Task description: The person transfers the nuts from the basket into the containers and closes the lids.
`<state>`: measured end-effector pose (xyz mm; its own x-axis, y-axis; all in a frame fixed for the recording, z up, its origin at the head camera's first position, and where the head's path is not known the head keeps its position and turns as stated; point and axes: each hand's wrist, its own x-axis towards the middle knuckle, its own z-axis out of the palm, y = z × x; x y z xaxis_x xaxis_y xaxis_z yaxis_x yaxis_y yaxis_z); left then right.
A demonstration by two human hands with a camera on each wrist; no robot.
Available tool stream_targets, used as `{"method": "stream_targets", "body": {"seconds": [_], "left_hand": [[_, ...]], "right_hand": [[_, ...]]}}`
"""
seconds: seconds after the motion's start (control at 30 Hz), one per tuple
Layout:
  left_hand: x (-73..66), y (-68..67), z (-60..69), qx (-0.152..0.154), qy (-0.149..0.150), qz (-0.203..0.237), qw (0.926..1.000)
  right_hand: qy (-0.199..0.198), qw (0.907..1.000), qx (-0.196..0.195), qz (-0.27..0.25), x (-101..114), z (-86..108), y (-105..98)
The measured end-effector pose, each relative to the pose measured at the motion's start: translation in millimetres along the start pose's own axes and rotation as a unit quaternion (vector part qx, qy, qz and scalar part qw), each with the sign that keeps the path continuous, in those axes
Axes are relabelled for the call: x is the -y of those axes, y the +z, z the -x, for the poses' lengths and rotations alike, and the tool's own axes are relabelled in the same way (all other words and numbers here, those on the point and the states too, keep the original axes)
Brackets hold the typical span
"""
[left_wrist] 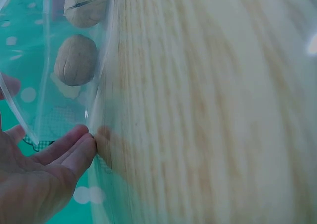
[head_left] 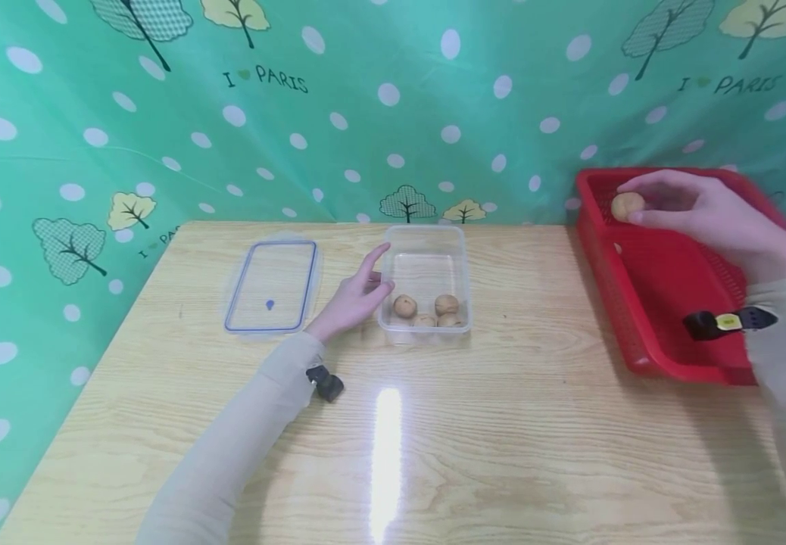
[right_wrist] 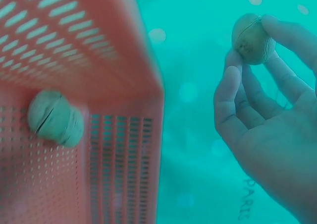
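Note:
My right hand (head_left: 713, 216) pinches a walnut (head_left: 628, 207) between thumb and fingers, above the far left part of the red basket (head_left: 628, 322). In the right wrist view, the gripped walnut (right_wrist: 253, 39) appears beside the basket wall, and two walnuts (right_wrist: 49, 112) lie inside the basket. My left hand (head_left: 348, 303) is at the left side of a clear plastic container (head_left: 467, 284), thumb and fingers spread and touching its wall. Several walnuts (head_left: 404, 306) sit at the container's near end. Two of them show through its wall in the left wrist view.
A clear lid with a blue seal (head_left: 270, 286) lies flat on the wooden table (head_left: 502, 439), left of the container. Green dotted cloth (head_left: 338, 91) hangs behind the table. Both wrists wear dark straps.

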<state>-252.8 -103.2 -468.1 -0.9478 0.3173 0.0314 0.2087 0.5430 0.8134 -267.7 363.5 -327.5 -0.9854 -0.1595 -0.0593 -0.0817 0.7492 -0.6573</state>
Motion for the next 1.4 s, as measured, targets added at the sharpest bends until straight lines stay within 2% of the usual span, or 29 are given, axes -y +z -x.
{"method": "stream_targets", "body": {"seconds": [0.3, 0.47, 0.7, 0.9, 1.17, 1.4], "left_hand": [[-1.0, -0.4, 0.2, 0.002, 0.001, 0.002, 1.0000], [-0.2, -0.1, 0.0, 0.000, -0.001, 0.004, 1.0000], [-1.0, -0.1, 1.2, -0.002, -0.003, 0.005, 1.0000], [-1.8, 0.2, 1.2, 0.000, -0.006, 0.008, 0.9999], [-0.9, 0.5, 0.9, 0.002, 0.000, 0.008, 1.0000], [-1.7, 0.2, 1.5, 0.001, -0.002, 0.009, 1.0000]], "right_hand": [[-0.013, 0.9990, 0.029, -0.031, 20.7, 2.5, 9.1], [0.005, 0.9989, 0.036, -0.028, 34.6, 3.4, 14.3], [-0.062, 0.9925, 0.051, -0.091, 47.8, 3.2, 24.1], [-0.084, 0.9903, 0.054, -0.097, 58.1, 2.0, 34.3], [-0.094, 0.9881, 0.063, -0.104, 70.1, -1.2, 51.9], [-0.136, 0.9813, 0.082, -0.109, 76.9, -6.5, 73.2]]}}
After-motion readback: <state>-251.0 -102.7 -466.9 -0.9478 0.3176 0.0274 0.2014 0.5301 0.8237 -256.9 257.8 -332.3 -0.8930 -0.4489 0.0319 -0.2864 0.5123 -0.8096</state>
